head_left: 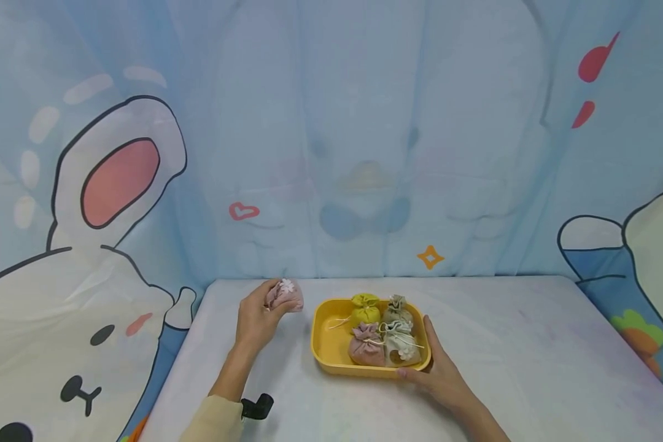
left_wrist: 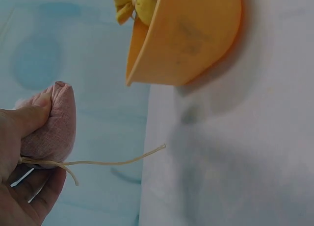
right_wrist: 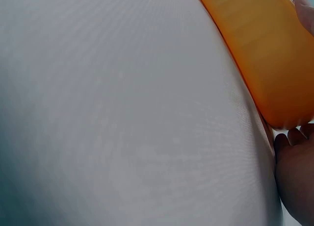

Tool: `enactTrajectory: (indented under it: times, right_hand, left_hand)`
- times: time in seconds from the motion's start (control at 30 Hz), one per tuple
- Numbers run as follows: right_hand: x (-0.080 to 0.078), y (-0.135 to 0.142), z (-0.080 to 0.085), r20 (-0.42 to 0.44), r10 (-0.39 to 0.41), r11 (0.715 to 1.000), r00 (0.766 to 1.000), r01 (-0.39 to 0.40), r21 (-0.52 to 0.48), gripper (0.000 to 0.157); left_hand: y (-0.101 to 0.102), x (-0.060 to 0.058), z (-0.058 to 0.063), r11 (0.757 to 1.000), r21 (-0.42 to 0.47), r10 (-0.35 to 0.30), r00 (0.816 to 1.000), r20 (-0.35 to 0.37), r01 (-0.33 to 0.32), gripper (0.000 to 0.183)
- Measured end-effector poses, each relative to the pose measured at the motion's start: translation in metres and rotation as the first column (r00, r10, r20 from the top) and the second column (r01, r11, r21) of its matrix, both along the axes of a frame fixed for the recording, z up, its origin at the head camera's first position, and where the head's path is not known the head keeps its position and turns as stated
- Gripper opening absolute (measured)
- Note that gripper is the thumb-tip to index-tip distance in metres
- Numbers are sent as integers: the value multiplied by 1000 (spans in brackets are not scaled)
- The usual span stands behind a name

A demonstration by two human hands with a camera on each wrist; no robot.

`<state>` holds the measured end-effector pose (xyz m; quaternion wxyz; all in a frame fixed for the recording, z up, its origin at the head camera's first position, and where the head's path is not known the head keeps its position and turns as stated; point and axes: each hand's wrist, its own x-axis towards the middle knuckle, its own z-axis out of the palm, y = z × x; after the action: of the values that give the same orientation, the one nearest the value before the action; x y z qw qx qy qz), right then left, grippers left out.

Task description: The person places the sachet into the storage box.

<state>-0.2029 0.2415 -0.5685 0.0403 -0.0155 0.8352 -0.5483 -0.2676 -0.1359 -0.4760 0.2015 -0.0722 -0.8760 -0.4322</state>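
Note:
My left hand (head_left: 258, 316) pinches a small pink drawstring pouch (head_left: 285, 297) with a white flower, raised to the left of a yellow tray (head_left: 359, 371). In the left wrist view the thumb presses the cloth of the pouch, and its cream cord hangs loose from the gathered neck. My right hand (head_left: 444, 374) holds the tray by its right front corner, thumb on the front rim and fingers along the right side. Inside the tray sit a yellow pouch (head_left: 366, 312), an olive-grey pouch (head_left: 397, 312), a mauve pouch (head_left: 366, 348) and a pale pouch (head_left: 402, 345) with a flower.
A white cloth covers the table (head_left: 530, 368). Behind it hangs a light blue curtain (head_left: 364, 123) with cartoon prints. The pouches crowd the tray's right part, and its bare floor shows at the left. A black strap-like piece (head_left: 258, 406) is by the left sleeve.

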Motion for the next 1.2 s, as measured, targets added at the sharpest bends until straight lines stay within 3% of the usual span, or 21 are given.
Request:
enactTrajectory:
  times: [0.17,0.4,0.77,0.87,1.03,1.2]
  right_hand:
    - [0,0,-1,-11,0,1000,1000,-1,-6,134]
    - [-1,1,-1,-10,-1,1000,1000,1,-10,134]
    - [0,0,1,-20,2,1000,1000,-1,17,133]
    - [0,0,1,-25,2,1000,1000,-2,26,134]
    - [1,0,2,-28,7,999,1000,-6,32,134]
    - [1,0,3,-28,8,999,1000,-7,35,134]
  left_hand:
    - [17,-1,4,998,-29,-60,998,-1,60,57]
    - [38,-1,-2,981,-76,-171,983,67,176,56]
    - [61,-3,-13,950,-158,-243,956,165,269,50]
    - [65,-4,-17,929,-232,-253,953,167,288,51]
    - [70,-5,-23,885,-381,-240,964,114,266,49]
    - [74,-5,-30,849,-451,-225,960,163,276,46]
